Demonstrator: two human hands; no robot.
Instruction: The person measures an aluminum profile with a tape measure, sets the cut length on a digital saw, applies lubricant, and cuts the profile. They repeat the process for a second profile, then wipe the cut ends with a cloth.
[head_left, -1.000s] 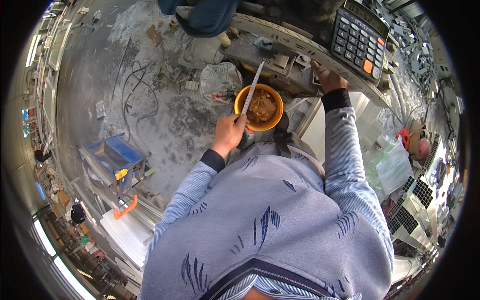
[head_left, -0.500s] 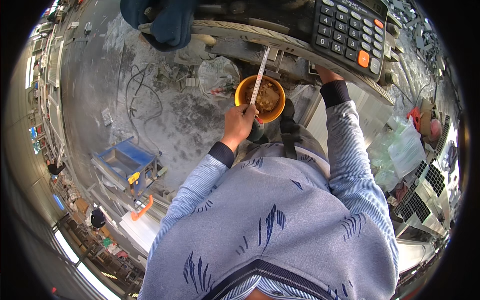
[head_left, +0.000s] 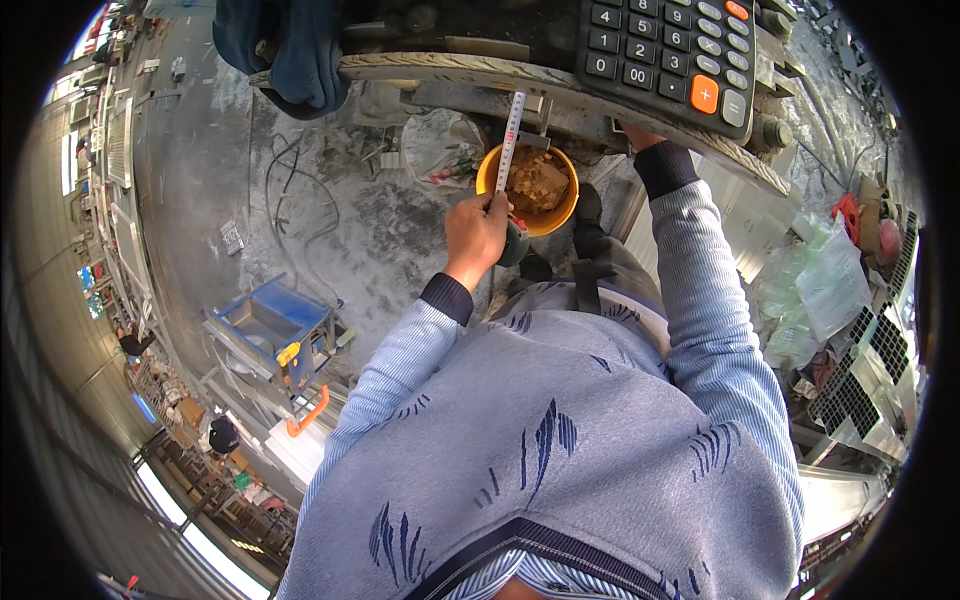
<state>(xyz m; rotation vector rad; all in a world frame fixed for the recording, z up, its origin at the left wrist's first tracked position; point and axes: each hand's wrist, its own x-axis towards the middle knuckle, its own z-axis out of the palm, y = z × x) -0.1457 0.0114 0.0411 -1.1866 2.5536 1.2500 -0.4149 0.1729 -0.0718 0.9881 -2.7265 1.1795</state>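
Tape measure [head_left: 509,155] extending forward from the left hand [head_left: 477,235]; right hand [head_left: 642,136] partly hidden

The left hand is closing narrowly around the tape measure, its dark case showing on the hand's right side and the thumb pressing by the base of the blade. The blade is running away from the person, crossing above the left part of a yellow bucket [head_left: 571,208] that is holding brownish lumps. Its far end is lying near the edge of the worktop [head_left: 450,68]; contact there cannot be told. The right hand is reaching beneath that edge, to the right of the blade and well apart from it; its grip cannot be told. On the worktop, a calculator [head_left: 668,62] is resting above the right hand, and dark blue cloth [head_left: 312,60] is hanging over the left end.
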